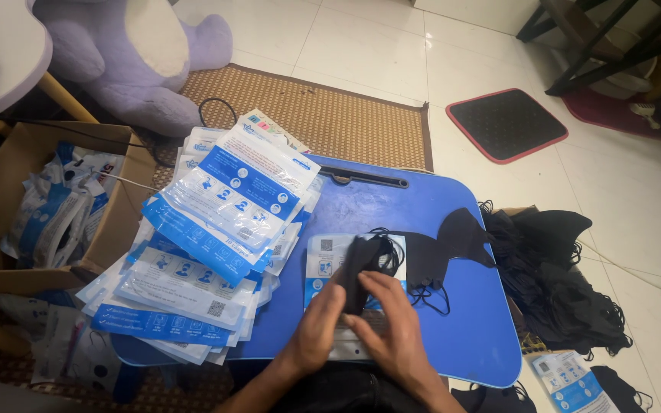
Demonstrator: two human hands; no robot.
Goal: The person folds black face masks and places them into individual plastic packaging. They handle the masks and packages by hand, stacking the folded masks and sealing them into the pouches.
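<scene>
My left hand (317, 325) and my right hand (395, 329) meet over a small blue table (468, 336), both gripping a folded black face mask (361, 268) with its ear loops bunched at the top. Under the mask and my hands lies a flat blue-and-white plastic pouch (321, 264). Just right of it, two more black masks (453, 241) rest on the table.
A tall fanned stack of blue-and-white pouches (208, 252) covers the table's left side. A cardboard box (47, 206) of pouches stands at far left. A heap of black masks (564, 283) lies on the floor right of the table. A purple plush toy (139, 53) sits behind.
</scene>
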